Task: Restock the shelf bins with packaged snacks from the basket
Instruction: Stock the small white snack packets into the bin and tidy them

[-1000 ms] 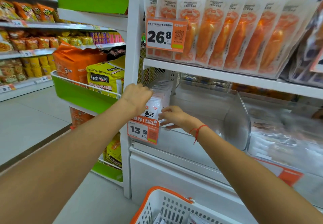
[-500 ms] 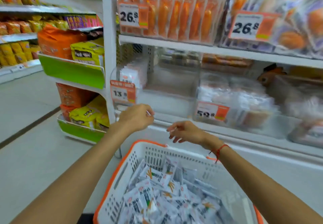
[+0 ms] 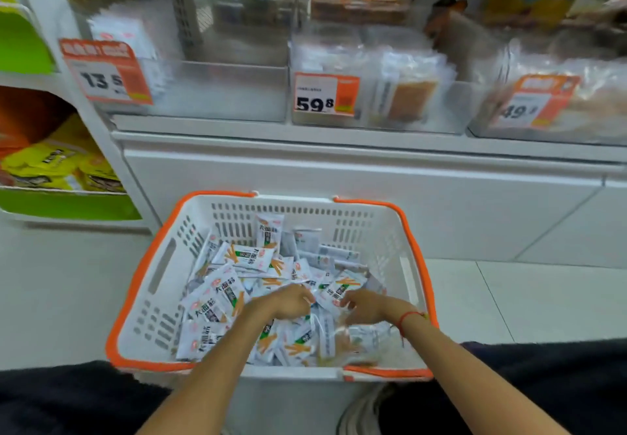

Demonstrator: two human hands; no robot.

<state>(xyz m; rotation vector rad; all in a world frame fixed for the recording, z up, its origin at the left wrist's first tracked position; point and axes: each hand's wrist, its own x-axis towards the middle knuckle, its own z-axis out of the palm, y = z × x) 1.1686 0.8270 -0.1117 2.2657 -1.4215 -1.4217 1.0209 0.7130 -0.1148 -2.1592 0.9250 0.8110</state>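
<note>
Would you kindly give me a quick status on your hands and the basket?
Left hand and right hand both down among white snack packets. White orange-rimmed plastic basket well stocked. Grip unclear. Nothing in the way.

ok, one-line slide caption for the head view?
Both hands, left and right, reach into the small white snack packets in the orange-rimmed white plastic basket below clear shelf bins.

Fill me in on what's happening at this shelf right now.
A person is restocking snacks. Both hands are down in the white basket with orange rim, among the small white snack packets. The left hand and right hand have curled fingers on the pile, but blur hides whether either grips a packet. The clear shelf bin with the 13.5 price tag holds only a few packets.
</note>
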